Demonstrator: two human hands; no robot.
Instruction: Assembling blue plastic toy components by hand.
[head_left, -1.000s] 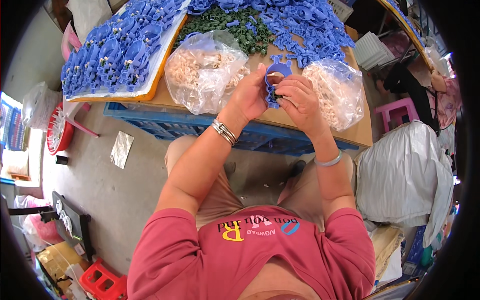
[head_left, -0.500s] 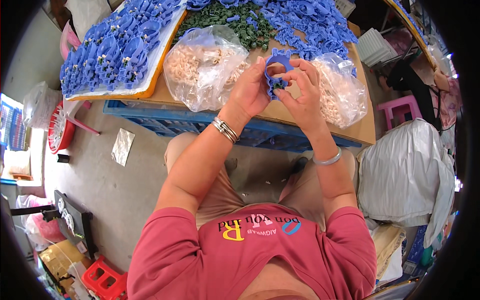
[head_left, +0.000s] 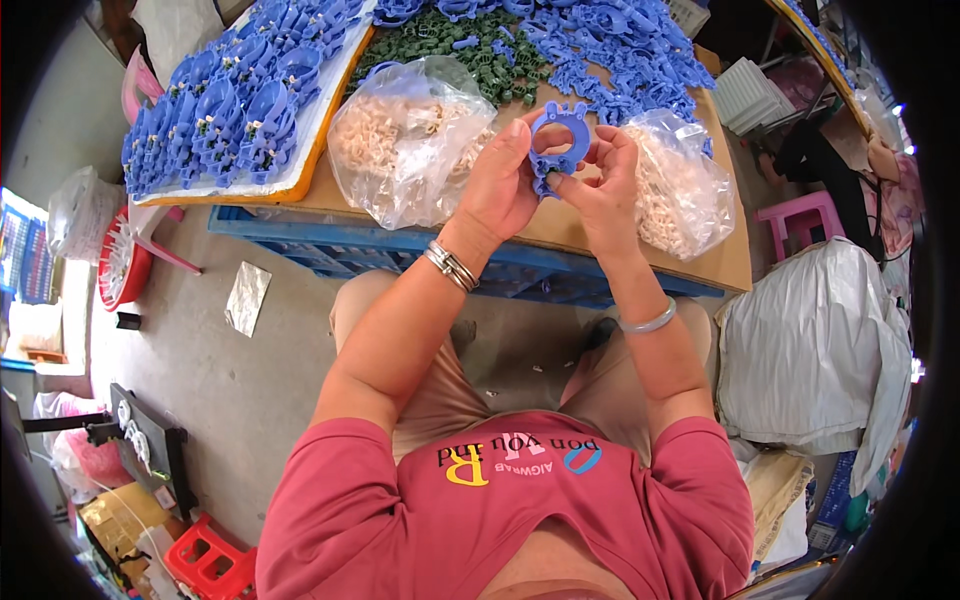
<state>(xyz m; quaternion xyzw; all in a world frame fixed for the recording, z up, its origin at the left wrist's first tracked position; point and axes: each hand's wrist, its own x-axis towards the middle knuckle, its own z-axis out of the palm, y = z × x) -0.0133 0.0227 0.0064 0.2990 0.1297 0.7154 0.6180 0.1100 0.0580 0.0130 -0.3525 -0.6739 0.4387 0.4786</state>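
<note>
Between my two hands, above the table's near edge, is a blue plastic ring-shaped part [head_left: 574, 121] with a small dark green piece low on it. My left hand [head_left: 503, 182] grips its left side, fingers partly hidden behind it. The thumb and fingers of my right hand [head_left: 606, 185] pinch its lower right, by the green piece. A clear plastic bag [head_left: 408, 140] of small pale pink parts lies left of my hands. A second such bag [head_left: 682, 185] lies to the right.
Loose blue parts [head_left: 620, 55] and dark green parts [head_left: 440, 45] are heaped at the back of the cardboard-topped table [head_left: 738, 262]. An orange-edged white board [head_left: 300, 190] holds rows of blue assemblies at left. A white sack [head_left: 815, 340] and pink stool [head_left: 800, 222] stand at right.
The blue ring part has tilted, so its ring shows rounder and the green piece shows less. My right fingers have curled in closer to its lower right side.
</note>
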